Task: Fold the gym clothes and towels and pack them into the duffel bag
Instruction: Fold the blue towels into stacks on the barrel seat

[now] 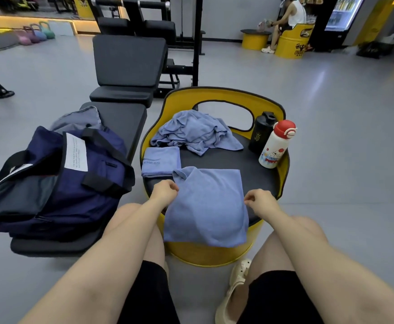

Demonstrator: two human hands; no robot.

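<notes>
Two hands work a blue towel (206, 206) at lower centre of the frame, spread over the near edge of a yellow barrel seat (214, 256) and hanging down its front. The left hand (164, 190) pinches the towel's left edge; the right hand (260, 199) pinches its right edge. A folded blue towel (160, 163) lies just beyond on the left, and a crumpled blue garment (196, 133) sits further back. The navy duffel bag (57, 183) rests open on a black counter (123, 122) at left. A black shaker (261, 133) and white bottle (276, 146) stand at right.
</notes>
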